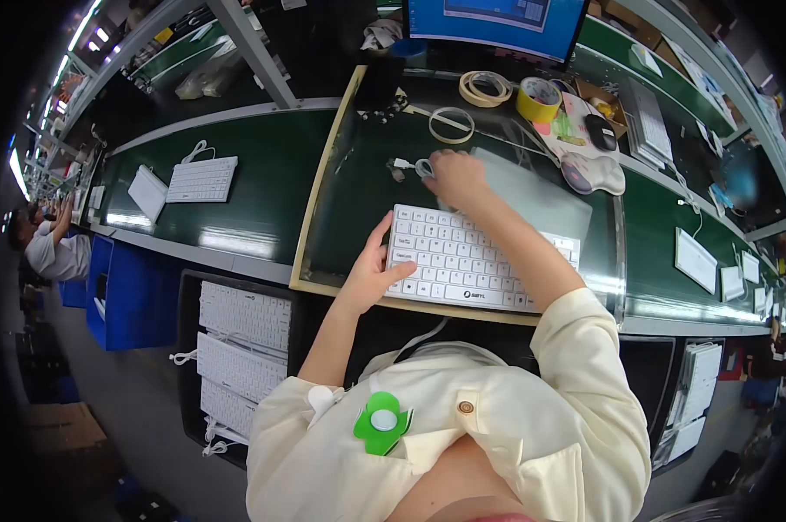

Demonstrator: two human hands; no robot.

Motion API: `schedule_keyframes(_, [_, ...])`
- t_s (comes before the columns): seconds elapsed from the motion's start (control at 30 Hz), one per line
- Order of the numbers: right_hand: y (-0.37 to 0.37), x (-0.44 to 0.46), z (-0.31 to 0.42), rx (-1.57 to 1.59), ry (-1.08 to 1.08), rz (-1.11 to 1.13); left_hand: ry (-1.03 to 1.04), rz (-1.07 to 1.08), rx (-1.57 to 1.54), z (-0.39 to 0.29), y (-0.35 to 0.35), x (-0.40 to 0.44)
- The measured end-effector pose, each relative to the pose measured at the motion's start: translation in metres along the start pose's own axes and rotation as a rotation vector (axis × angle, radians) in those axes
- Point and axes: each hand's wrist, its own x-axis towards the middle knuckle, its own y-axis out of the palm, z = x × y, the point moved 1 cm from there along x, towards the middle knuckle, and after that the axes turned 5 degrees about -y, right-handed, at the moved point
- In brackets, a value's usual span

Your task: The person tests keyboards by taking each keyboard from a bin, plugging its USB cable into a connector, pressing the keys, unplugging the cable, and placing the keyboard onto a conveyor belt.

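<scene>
A white keyboard (462,261) lies at the front edge of the green work surface, its keys facing up. My left hand (374,271) grips its left end, the thumb over the lower left keys and the fingers along the side. Beyond the keyboard, my right hand (455,180) is closed on a coiled cable (424,168), whose white plug (402,163) sticks out to the left. My right forearm passes over the keyboard's right part and hides some keys. A translucent sheet (541,196) lies to the right of my right hand.
Tape rolls (539,99), a black mouse (600,132) and a wrist-rest pad (592,172) sit at the back right, below a monitor (497,26). More keyboards (201,180) lie at the left; others fill a bin (188,348) beside me. A co-worker (58,244) is at far left.
</scene>
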Motion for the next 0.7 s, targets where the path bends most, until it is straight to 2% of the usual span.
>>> schedule_keyframes(0.1, [-0.025, -0.002, -0.020, 0.132, -0.033, -0.032, 0.038, -0.085, 0.134, -0.003, -0.009, -0.002])
schedule_keyframes(0.13, [-0.025, -0.004, -0.034, 0.066, -0.167, -0.190, 0.038, -0.111, 0.198, -0.007, -0.016, -0.001])
schedule_keyframes(0.17, [-0.022, -0.004, -0.047, 0.111, -0.161, -0.122, 0.037, -0.135, 0.262, -0.011, -0.021, 0.001])
schedule_keyframes(0.2, [-0.022, -0.005, -0.055, 0.156, -0.151, -0.056, 0.063, -0.270, 0.605, -0.027, -0.020, 0.002])
schedule_keyframes(0.23, [-0.020, -0.006, -0.060, 0.201, -0.137, 0.009, 0.178, -0.350, 0.801, -0.034, -0.023, 0.008])
schedule_keyframes(0.3, [-0.008, -0.017, -0.057, 0.138, -0.277, -0.086, 0.264, -0.406, 1.218, -0.054, -0.021, 0.027])
schedule_keyframes(0.37, [0.002, -0.021, -0.044, 0.044, -0.346, -0.132, 0.522, -0.307, 1.374, -0.057, -0.027, 0.058])
schedule_keyframes(0.4, [0.007, -0.018, -0.042, 0.039, -0.322, -0.121, 0.357, -0.239, 1.409, -0.059, -0.027, 0.071])
schedule_keyframes(0.5, [-0.007, -0.019, -0.035, 0.313, -0.250, -0.011, 0.318, -0.186, 1.499, -0.045, -0.045, 0.106])
schedule_keyframes(0.53, [-0.015, -0.022, -0.032, 0.399, -0.196, -0.011, 0.395, -0.209, 1.505, -0.050, -0.042, 0.106])
schedule_keyframes(0.6, [-0.027, -0.032, -0.025, 0.567, -0.078, -0.008, 0.415, -0.185, 1.379, -0.059, -0.029, 0.108])
schedule_keyframes(0.63, [-0.028, -0.035, -0.024, 0.573, -0.078, -0.061, 0.421, -0.166, 1.316, -0.059, -0.022, 0.109])
schedule_keyframes(0.67, [-0.029, -0.037, -0.023, 0.578, -0.077, -0.115, 0.551, -0.200, 1.267, -0.056, -0.014, 0.110])
schedule_keyframes(0.7, [-0.031, -0.039, -0.022, 0.583, -0.078, -0.171, 0.576, -0.206, 1.259, -0.056, -0.009, 0.112])
